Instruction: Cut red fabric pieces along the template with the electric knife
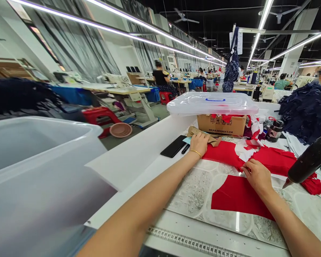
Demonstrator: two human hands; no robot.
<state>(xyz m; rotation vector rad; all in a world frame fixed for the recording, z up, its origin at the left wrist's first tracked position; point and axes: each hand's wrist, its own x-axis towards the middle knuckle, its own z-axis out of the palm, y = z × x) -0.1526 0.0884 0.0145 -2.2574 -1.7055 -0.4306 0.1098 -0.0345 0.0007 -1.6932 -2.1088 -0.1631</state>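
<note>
My left hand (199,142) reaches out over the table, fingers curled down on the brown paper patterns (203,134) at the far edge of a red fabric pile (222,153). My right hand (256,175) pinches the upper edge of a flat red fabric piece (235,194) lying on the glass-topped work surface (195,185). More red fabric pieces (278,160) lie to the right, mixed with white scraps (246,151). A thin gold bracelet sits on my left wrist.
A cardboard box (221,125) under a clear plastic lid (212,103) stands behind the fabric. A black phone (173,146) lies left of my hand. A black iron (310,159) is at right, dark fabric (307,110) behind it, a translucent bin (37,178) at left. People sew in the background.
</note>
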